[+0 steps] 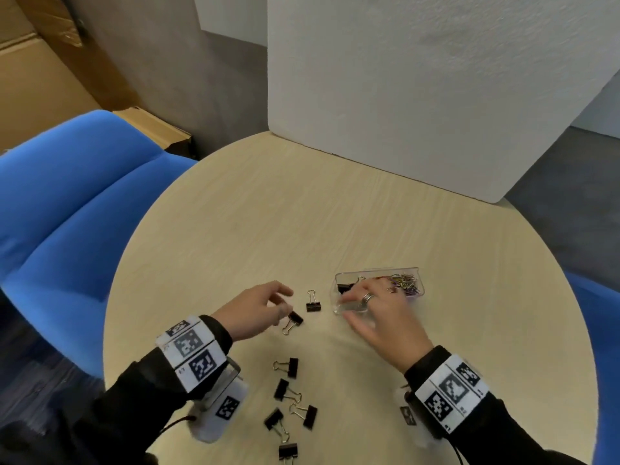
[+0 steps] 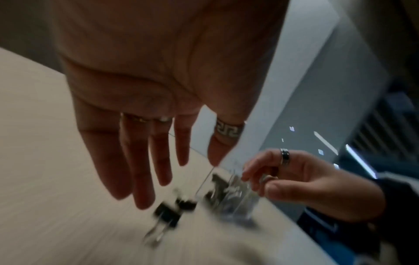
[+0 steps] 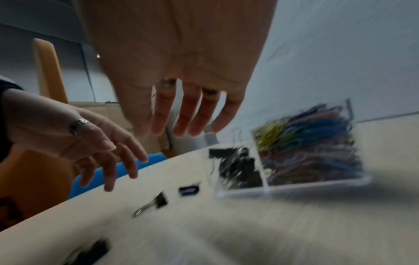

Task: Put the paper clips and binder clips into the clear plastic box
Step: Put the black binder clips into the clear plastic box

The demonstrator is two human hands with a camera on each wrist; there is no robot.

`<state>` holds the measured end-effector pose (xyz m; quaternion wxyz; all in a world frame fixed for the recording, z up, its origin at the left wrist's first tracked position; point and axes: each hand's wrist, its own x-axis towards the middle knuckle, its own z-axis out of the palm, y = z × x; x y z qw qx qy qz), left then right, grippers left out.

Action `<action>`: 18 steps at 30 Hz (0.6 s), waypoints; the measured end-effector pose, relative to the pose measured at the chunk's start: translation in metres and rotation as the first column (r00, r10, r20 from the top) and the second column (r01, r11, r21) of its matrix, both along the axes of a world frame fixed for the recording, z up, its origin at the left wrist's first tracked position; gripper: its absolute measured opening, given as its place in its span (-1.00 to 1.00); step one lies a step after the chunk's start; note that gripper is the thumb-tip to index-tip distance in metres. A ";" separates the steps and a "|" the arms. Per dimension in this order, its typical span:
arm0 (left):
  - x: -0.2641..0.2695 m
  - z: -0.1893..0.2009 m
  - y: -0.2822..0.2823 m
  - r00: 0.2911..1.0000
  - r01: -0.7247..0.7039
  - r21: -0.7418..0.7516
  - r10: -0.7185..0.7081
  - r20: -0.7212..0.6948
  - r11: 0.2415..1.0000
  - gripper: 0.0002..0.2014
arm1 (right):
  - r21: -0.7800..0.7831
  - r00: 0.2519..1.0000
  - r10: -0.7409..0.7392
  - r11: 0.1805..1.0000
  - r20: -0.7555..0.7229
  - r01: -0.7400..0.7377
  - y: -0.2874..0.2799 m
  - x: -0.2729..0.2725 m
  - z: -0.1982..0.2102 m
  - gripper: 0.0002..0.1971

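Office, blue chair (image 1: 77,203), cardboard boxes (image 1: 37,72)

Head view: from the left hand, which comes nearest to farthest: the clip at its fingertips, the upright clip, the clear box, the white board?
From the left hand:
1. Binder clip at its fingertips, lying flat.
2. Upright binder clip, just to the right.
3. Clear plastic box, farther right, under the right hand.
4. White board, at the table's back.

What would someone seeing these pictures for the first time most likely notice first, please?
Probably the clear plastic box on the right of the round table, with a tangle of coloured paper clips in one compartment and black binder clips in the other. Next, the black binder clips scattered near the front edge. Both hands hover open: the left hand over a loose clip, the right hand over the box.
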<state>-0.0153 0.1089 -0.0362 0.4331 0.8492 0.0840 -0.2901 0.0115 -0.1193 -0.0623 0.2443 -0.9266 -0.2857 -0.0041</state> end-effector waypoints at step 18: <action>-0.078 -0.053 -0.021 0.764 0.618 0.438 -0.631 -0.135 0.653 -0.49 | -0.289 0.897 0.163 0.910 -0.411 -0.298 0.057 -0.050 -0.058 -0.80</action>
